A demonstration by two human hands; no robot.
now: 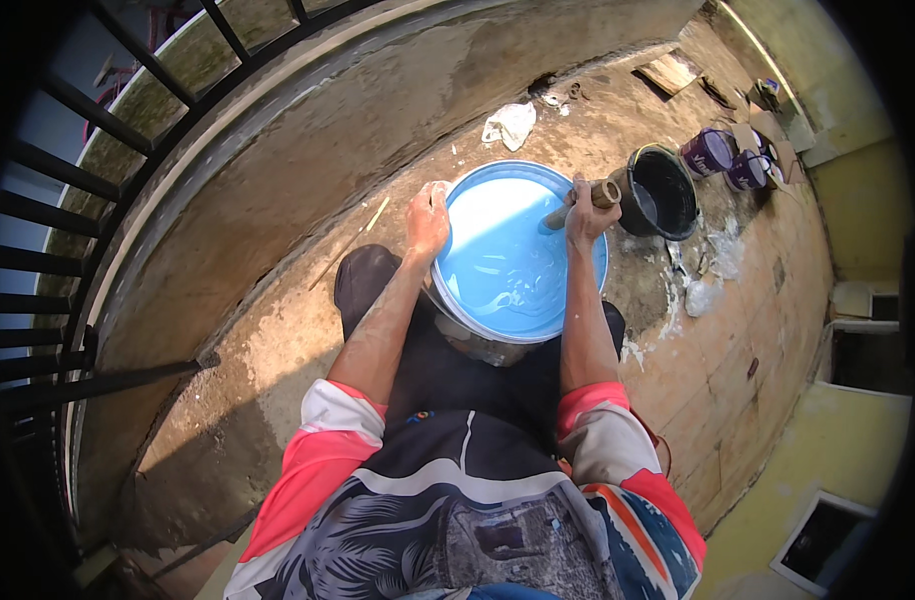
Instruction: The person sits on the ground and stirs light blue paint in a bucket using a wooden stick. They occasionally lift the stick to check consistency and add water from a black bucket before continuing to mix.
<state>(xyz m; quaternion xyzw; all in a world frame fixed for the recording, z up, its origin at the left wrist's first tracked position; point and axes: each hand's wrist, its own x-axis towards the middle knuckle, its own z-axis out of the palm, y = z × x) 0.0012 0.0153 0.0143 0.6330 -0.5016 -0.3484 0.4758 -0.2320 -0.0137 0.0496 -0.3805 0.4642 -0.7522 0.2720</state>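
Note:
A large round bucket of light blue paint stands between my knees, sunlight brightening the paint's left part. My left hand grips the bucket's rim at the left. At the right rim, my right hand is closed around a thick bamboo stick. The stick's lower end dips into the paint, so its tip is hidden. Swirls and ripples mark the paint's surface near it.
To the right stands a black bucket, with purple paint cans beyond it. A white plastic bag and a thin stick lie on the floor. A low wall topped by black railings runs along the left.

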